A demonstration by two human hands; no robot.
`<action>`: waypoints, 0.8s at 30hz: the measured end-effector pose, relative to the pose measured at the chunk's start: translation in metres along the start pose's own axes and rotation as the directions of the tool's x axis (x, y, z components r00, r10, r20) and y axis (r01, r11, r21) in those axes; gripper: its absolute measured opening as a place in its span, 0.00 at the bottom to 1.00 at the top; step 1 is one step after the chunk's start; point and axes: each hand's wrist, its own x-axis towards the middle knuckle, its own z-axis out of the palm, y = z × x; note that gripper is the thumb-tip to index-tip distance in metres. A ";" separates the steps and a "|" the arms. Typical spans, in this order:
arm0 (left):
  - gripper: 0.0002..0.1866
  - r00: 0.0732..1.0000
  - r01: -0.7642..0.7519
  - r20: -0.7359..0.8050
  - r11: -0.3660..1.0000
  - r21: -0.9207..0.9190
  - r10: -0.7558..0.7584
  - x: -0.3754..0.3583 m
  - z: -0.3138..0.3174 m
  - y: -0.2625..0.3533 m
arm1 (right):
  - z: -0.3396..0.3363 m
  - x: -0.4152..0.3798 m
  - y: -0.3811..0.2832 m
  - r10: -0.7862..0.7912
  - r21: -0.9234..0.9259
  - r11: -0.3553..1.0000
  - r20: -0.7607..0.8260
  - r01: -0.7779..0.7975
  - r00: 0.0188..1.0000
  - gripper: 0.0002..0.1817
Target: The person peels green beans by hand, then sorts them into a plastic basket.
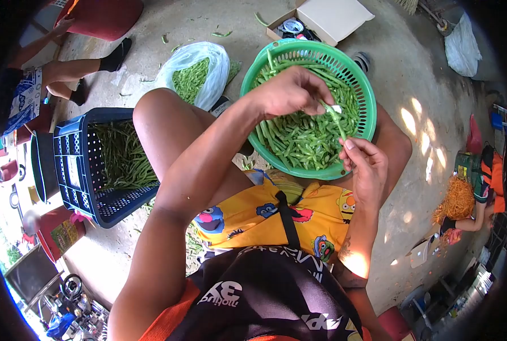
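Observation:
Both my hands are over a green plastic basket held between my knees, filled with whole green beans and many short cut pieces. A single green bean stretches between them. My left hand is closed at the bean's upper end, with a small white thing by the fingertips that I cannot make out clearly. The lower end is pinched between thumb and fingers of my right hand.
A dark blue crate with long beans stands left of my leg. Beyond my knee sits a clear plastic bag of cut pieces. An open cardboard box lies ahead. Other people sit at left and right, one near an orange heap.

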 end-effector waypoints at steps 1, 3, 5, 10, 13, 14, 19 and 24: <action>0.14 1.000 -0.001 0.000 1.000 0.004 0.001 0.000 0.001 0.003 | 0.000 0.000 0.000 -0.002 0.000 1.000 0.003 0.002 1.000 0.10; 0.14 0.998 0.013 0.063 0.998 0.058 -0.017 0.000 0.005 0.006 | 0.003 0.002 0.001 0.005 0.010 1.000 0.011 -0.005 1.000 0.10; 0.14 0.994 0.006 0.112 1.000 -0.004 -0.006 0.002 0.012 -0.001 | 0.007 0.002 0.000 0.018 0.013 1.000 0.018 -0.018 1.000 0.10; 0.12 0.995 0.001 0.094 0.991 0.133 -0.013 0.000 0.010 0.001 | 0.005 -0.001 0.001 0.069 0.015 0.997 -0.018 -0.069 0.997 0.11; 0.12 0.995 0.008 0.095 0.994 0.107 -0.018 0.002 0.016 0.001 | 0.004 0.000 0.004 0.067 0.068 0.995 0.004 -0.067 0.998 0.10; 0.12 0.994 0.023 0.101 0.996 0.082 -0.031 0.001 0.017 0.001 | 0.004 0.000 0.005 0.067 0.069 0.995 0.004 -0.067 0.998 0.10; 0.12 0.998 -0.019 0.053 0.998 0.061 0.016 0.001 0.002 -0.002 | 0.000 0.000 0.010 0.037 0.206 0.978 0.023 -0.041 0.999 0.08; 0.13 0.997 0.030 0.077 0.999 -0.013 -0.029 0.002 0.009 -0.005 | -0.001 0.001 0.012 0.034 0.248 0.968 0.016 -0.037 0.999 0.08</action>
